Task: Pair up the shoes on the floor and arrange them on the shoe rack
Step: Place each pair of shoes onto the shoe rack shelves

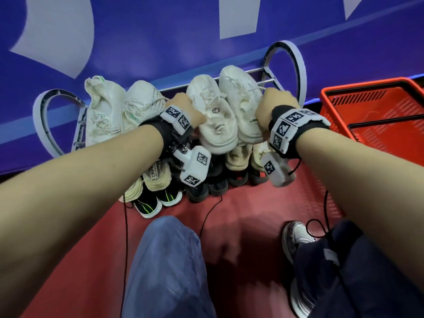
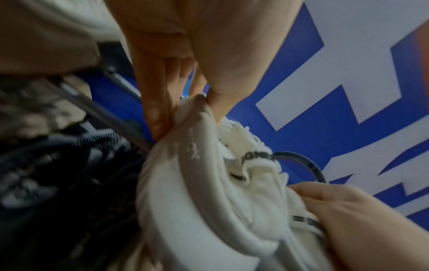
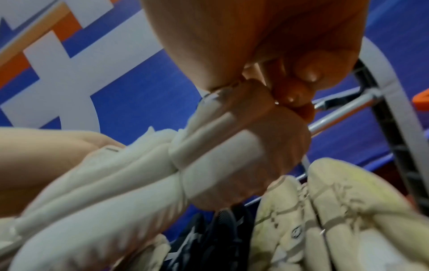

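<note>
White knit sneakers, a pair, sit on the shoe rack's (image 1: 296, 65) top bars at upper centre. Nearest, the left hand (image 1: 187, 109) pinches the left sneaker's (image 1: 214, 120) side. The right hand (image 1: 274, 104), fingers curled, grips the right sneaker (image 1: 241, 99). Best to nudge both heels level, toes toward the blue wall (image 1: 160, 42).

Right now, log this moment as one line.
left hand: grips left white knit sneaker | right hand: grips right white knit sneaker | place: top tier of metal-bar shoe rack
</note>
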